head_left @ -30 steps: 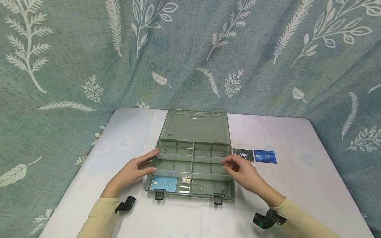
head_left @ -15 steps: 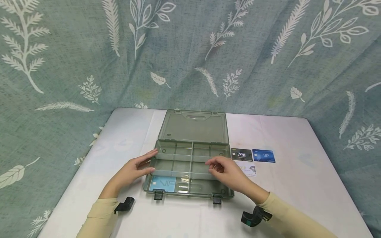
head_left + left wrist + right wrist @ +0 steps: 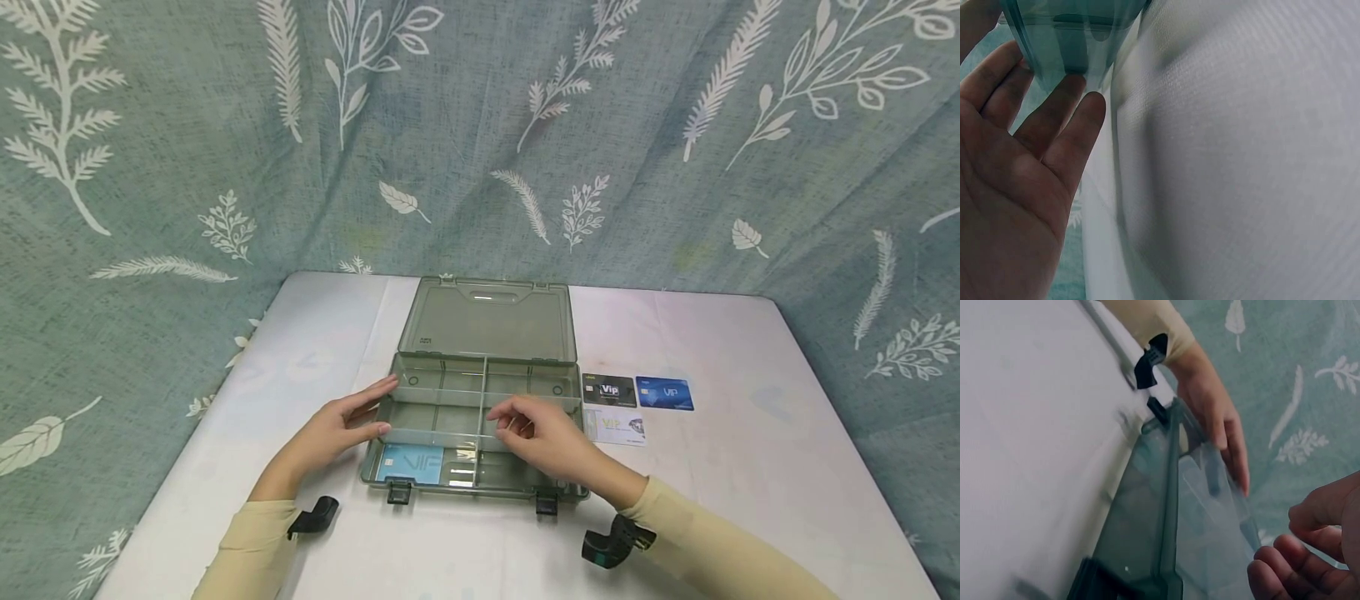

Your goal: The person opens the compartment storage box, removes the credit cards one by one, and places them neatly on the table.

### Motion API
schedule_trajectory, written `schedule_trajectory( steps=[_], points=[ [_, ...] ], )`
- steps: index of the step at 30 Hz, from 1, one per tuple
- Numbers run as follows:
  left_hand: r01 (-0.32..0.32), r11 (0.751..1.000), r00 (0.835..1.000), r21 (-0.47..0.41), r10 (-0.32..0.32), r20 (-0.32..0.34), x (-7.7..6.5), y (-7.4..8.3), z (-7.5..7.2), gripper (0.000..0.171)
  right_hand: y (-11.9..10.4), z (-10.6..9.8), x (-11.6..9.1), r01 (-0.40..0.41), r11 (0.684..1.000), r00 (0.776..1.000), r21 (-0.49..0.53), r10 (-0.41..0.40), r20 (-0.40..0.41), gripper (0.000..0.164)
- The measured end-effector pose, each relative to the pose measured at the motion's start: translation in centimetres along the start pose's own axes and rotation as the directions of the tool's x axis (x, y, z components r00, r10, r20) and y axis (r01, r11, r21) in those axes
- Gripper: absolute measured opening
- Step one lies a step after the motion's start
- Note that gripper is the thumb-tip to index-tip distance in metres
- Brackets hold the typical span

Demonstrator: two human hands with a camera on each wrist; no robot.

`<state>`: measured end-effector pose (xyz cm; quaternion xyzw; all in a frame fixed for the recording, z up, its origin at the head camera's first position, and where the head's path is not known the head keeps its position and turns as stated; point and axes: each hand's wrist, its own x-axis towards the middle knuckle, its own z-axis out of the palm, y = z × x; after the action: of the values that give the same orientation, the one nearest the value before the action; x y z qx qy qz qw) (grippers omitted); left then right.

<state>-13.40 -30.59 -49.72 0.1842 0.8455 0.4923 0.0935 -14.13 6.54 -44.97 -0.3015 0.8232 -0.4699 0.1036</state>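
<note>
A translucent grey-green compartment box point(image 3: 450, 377) lies on the table with its lid point(image 3: 487, 321) folded back. In its front left compartment is a light blue VIP card point(image 3: 410, 463). My left hand point(image 3: 330, 429) rests against the box's left side; its extended fingers touch the wall point(image 3: 1079, 37) in the left wrist view. Above the box's right half hovers my right hand point(image 3: 543, 437), fingers loosely curled. Nothing shows between its fingertips in the right wrist view, where that hand point(image 3: 1316, 544) is partly cut off.
Right of the box lie a black VIP card point(image 3: 609, 390), a blue VIP card point(image 3: 665, 393) and a white VIP card point(image 3: 617, 425). Two dark clasps, one the left clasp point(image 3: 399, 493), stick out at the box's front. A patterned curtain point(image 3: 480, 150) hangs behind the table.
My right hand has moved left, from the box's right edge to near its central divider, uncovering the white card. The left hand stays at the box's side.
</note>
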Motion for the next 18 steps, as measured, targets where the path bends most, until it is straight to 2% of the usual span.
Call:
schedule_trajectory(
  steps=[6, 10, 14, 18],
  points=[
    [-0.011, 1.0, 1.0, 0.002, 0.011, 0.001, 0.0, 0.0, 0.1, 0.069, -0.5, 1.0, 0.6, 0.001, 0.999, 0.998, 0.038, -0.004, 0.06, 0.02],
    [-0.016, 1.0, 1.0, 0.014, 0.016, 0.0, 0.0, -0.1, 0.0, 0.069, -1.1, 1.5, 1.0, -0.027, 0.995, 0.992, 0.099, 0.015, 0.123, 0.023],
    [-0.021, 1.0, 1.0, 0.013, 0.021, 0.0, 0.0, -0.1, 0.1, 0.068, -1.7, 1.9, 1.4, -0.065, 0.985, 0.977, 0.16, 0.03, 0.21, 0.03],
    [-0.03, 1.0, 1.0, 0.008, 0.03, -0.001, 0.0, -0.1, 0.1, 0.068, -2.1, 2.5, 1.9, -0.113, 0.971, 0.952, 0.21, 0.045, 0.304, 0.038]
  ],
)
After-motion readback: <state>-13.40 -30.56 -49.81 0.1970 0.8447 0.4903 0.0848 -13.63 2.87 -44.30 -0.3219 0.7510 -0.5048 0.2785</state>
